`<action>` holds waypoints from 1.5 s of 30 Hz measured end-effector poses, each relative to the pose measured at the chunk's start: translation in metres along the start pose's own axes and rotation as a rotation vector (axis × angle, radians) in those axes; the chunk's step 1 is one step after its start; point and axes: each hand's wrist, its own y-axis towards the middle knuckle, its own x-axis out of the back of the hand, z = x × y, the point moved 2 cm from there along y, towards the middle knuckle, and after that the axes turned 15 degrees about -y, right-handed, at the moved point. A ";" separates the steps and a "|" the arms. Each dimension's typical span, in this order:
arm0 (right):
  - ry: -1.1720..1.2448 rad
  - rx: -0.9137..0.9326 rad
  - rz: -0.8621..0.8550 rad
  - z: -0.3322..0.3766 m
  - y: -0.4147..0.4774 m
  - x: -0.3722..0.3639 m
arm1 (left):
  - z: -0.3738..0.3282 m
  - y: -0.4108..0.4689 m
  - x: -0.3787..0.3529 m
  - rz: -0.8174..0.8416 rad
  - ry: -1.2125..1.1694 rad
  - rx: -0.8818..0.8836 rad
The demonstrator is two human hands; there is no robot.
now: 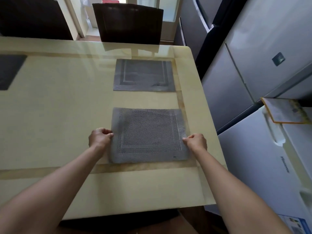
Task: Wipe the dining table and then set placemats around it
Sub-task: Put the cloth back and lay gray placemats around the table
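Note:
A grey woven placemat (148, 135) lies on the glossy cream dining table (59, 115), near its front right. My left hand (100, 137) pinches the mat's left edge and my right hand (196, 141) pinches its right edge. A second grey placemat (144, 75) lies flat farther back, in front of the far chair. A third, darker placemat (10, 70) shows partly at the left edge of the view.
Two dark chairs stand at the table's far side, one at centre (129, 22) and one at left (32, 17). White and grey refrigerators (270, 56) line the right side close to the table edge. A framed board (285, 112) rests on one of them.

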 end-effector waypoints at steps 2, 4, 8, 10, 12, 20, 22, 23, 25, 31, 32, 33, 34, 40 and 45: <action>-0.018 0.013 0.019 -0.003 0.004 -0.002 | 0.003 0.002 -0.002 -0.002 0.030 -0.001; -0.039 0.021 0.021 -0.003 0.005 -0.003 | 0.004 0.003 -0.003 -0.016 0.041 -0.003; -0.055 0.027 0.030 -0.002 0.007 -0.003 | 0.004 0.003 -0.003 -0.026 0.051 -0.013; -0.060 0.026 0.041 -0.002 0.007 -0.002 | 0.004 0.002 -0.003 -0.025 0.057 -0.017; -0.065 0.027 0.044 -0.002 0.008 -0.002 | 0.003 0.002 -0.003 -0.026 0.058 -0.018; -0.056 0.020 0.040 -0.002 0.009 -0.004 | 0.005 0.002 -0.006 -0.062 0.025 -0.008; -0.055 0.023 0.038 -0.002 0.009 -0.004 | 0.004 0.002 -0.006 -0.070 0.009 0.008; -0.054 0.023 0.037 -0.002 0.009 -0.004 | 0.003 0.002 -0.006 -0.078 0.001 0.020; -0.052 0.017 0.036 -0.002 0.009 -0.004 | 0.002 0.002 -0.005 -0.091 -0.019 0.038; -0.041 0.004 0.023 -0.001 0.009 -0.005 | 0.003 0.005 -0.004 -0.095 -0.048 0.046; -0.041 0.000 0.021 0.000 0.008 -0.005 | 0.003 0.005 -0.004 -0.096 -0.047 0.048; -0.042 -0.002 0.019 0.000 0.008 -0.005 | 0.003 0.005 -0.004 -0.099 -0.044 0.049; -0.040 -0.003 0.018 0.000 0.008 -0.005 | 0.003 0.005 -0.005 -0.101 -0.041 0.047; -0.061 0.007 0.020 -0.001 0.008 -0.008 | 0.005 0.007 -0.004 -0.091 -0.010 0.038; -0.083 0.017 0.002 -0.002 0.008 -0.010 | 0.006 0.007 -0.004 -0.093 0.003 0.021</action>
